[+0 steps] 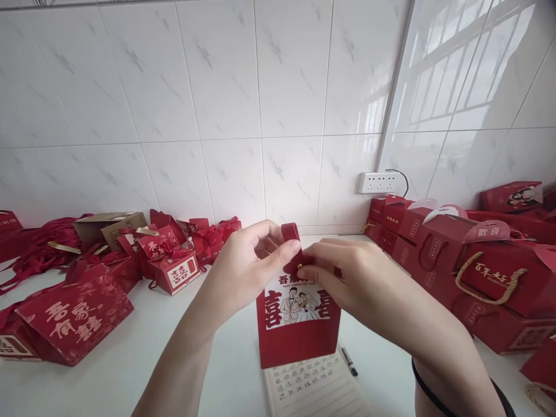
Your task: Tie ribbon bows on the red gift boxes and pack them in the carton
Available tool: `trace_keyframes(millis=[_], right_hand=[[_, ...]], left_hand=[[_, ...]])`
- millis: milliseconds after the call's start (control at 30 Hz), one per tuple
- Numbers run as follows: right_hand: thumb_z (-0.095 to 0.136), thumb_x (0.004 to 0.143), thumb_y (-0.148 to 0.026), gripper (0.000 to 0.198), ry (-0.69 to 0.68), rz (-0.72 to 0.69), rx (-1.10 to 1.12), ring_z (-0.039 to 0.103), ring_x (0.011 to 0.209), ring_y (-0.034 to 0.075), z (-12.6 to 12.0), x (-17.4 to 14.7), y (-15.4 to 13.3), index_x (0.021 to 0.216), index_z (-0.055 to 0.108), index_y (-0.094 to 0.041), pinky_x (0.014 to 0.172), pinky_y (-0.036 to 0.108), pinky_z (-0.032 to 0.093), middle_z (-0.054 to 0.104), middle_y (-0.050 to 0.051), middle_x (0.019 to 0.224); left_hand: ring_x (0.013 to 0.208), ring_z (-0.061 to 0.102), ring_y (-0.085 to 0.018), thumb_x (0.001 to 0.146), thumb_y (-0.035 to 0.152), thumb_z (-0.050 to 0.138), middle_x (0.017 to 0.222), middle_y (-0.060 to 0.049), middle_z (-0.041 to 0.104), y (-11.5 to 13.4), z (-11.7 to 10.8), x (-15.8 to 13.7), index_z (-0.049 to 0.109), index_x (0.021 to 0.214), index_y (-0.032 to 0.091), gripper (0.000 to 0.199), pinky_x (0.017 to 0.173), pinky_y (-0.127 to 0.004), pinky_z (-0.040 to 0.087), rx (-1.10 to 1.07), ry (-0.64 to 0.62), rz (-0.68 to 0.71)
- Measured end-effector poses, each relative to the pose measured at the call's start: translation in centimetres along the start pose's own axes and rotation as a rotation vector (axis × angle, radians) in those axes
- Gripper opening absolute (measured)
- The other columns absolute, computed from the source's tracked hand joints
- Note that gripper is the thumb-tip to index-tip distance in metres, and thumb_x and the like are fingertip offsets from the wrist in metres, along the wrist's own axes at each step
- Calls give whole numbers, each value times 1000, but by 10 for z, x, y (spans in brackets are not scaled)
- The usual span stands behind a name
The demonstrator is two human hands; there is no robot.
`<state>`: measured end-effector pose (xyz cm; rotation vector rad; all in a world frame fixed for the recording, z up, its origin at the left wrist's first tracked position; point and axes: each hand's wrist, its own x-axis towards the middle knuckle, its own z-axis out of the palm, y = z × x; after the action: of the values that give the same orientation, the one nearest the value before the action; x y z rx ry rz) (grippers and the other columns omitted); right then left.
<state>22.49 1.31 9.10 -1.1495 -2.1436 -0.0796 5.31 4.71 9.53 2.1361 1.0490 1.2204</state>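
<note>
A red wedding gift box [299, 343] with a printed couple and white panel stands upright in front of me, over an open notebook [310, 385]. At its top, my left hand [256, 255] pinches a looped red strap [289, 231] between thumb and fingers. My right hand [343, 269] is closed beside it, its fingertips at a small gold stud [299, 266] where the strap meets the box. Fingers partly hide the box's upper edge, and I cannot make out exactly what the right fingertips grip.
Red gift boxes [167, 258] and a heap of red ribbons [46, 240] lie at the left. Stacked red boxes [434, 249] line the right side. A pen [348, 362] rests by the notebook. Behind is a tiled wall with a white power strip [377, 183].
</note>
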Motion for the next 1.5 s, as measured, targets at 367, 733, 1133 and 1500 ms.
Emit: trace_keyframes(millis=[367, 733, 1133, 1500], right_hand=[[68, 78, -42, 30, 203, -106, -261, 56, 69, 24, 14, -13, -29, 87, 55, -17, 53, 31, 46, 55, 10, 86], [43, 83, -4, 19, 65, -14, -25, 41, 40, 11, 21, -9, -22, 72, 45, -19, 38, 22, 27, 50, -4, 55], [40, 86, -10, 27, 165, -41, 88, 60, 71, 18, -4, -10, -3, 98, 60, -22, 51, 22, 46, 62, 4, 83], [50, 87, -18, 5, 166, -42, 96, 50, 54, 13, -6, -12, -14, 87, 54, -19, 48, 21, 41, 54, 1, 73]], left_hand=[[51, 56, -11, 80, 30, 49, 76, 1, 65, 8, -1, -6, 60, 85, 21, 15, 36, -19, 35, 112, 161, -153], [53, 50, -11, 79, 41, 53, 66, 0, 57, 15, 8, -15, 57, 60, 19, 29, 47, -24, 41, 321, 415, 5], [103, 54, -22, 81, 19, 51, 105, -1, 61, 18, -12, -31, 60, 111, 32, 34, 92, -39, 49, 449, 134, 405], [115, 51, -21, 81, 13, 51, 119, -1, 52, 20, -5, -28, 59, 112, 32, 37, 94, -28, 51, 224, 117, 353]])
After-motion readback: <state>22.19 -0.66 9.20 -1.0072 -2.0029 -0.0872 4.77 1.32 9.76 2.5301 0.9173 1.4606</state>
